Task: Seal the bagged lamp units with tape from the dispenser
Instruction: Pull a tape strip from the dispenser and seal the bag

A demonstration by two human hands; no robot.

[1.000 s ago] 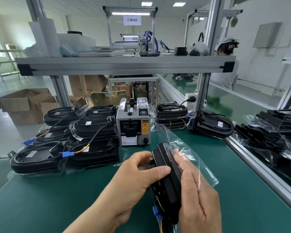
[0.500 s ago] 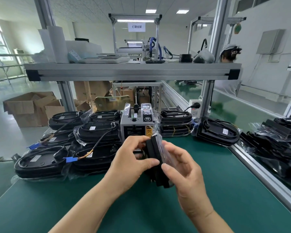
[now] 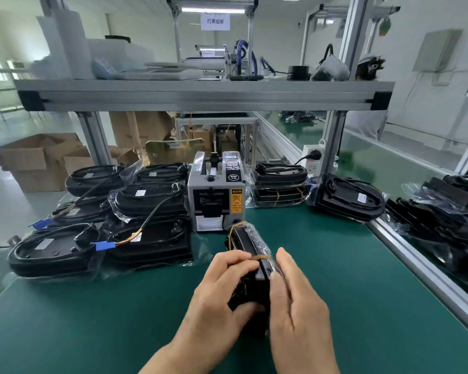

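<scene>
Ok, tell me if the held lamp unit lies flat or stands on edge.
On edge: the bagged lamp unit shows its narrow side upward, gripped by the left hand, right hand pressed against its other face.

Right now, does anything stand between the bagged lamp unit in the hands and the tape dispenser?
Nothing visible does. The black lamp unit in its clear plastic bag, held between left hand and right hand, has its far end right in front of the grey tape dispenser.

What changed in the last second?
The bagged lamp unit went to the tape dispenser and came back toward the person; its loose flap now lies wrapped flat. The left hand still grips it, the right hand presses its side; stacked units unmoved.
</scene>
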